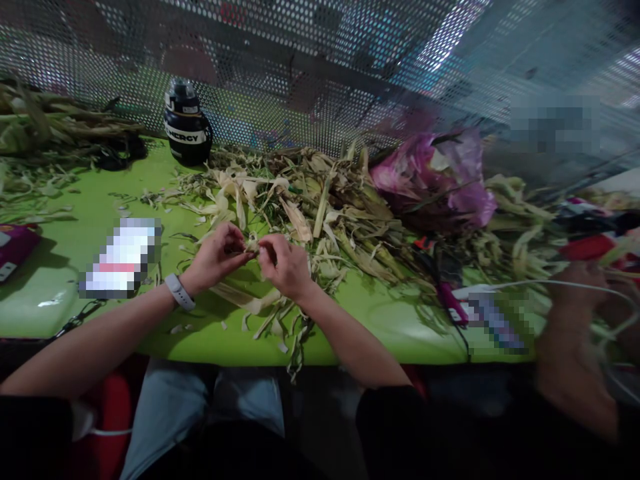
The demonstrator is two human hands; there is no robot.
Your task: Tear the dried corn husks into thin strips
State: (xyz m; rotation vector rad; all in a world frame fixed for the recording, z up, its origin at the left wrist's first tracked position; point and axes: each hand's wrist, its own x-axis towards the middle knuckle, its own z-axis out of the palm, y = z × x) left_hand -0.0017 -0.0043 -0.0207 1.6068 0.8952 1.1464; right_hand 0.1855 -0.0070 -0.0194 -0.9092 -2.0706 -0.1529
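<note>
Jeans-clad knees (pixel 200 407) sit under the near edge of the green table (pixel 75 227). Over the table, the left hand (pixel 216 257) and right hand (pixel 286 265) meet, each grip pinched on a small husk piece (pixel 253 245) between them. A black bottle (pixel 186 130) lettered "ENERGY" stands far left, and loose husks (pixel 340 213) heap just beyond the hands.

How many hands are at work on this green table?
3. The person's left hand and right hand pinch a husk piece at centre; another person's hand, blurred, is at the far right edge. That person's other hand may be hidden.
</note>
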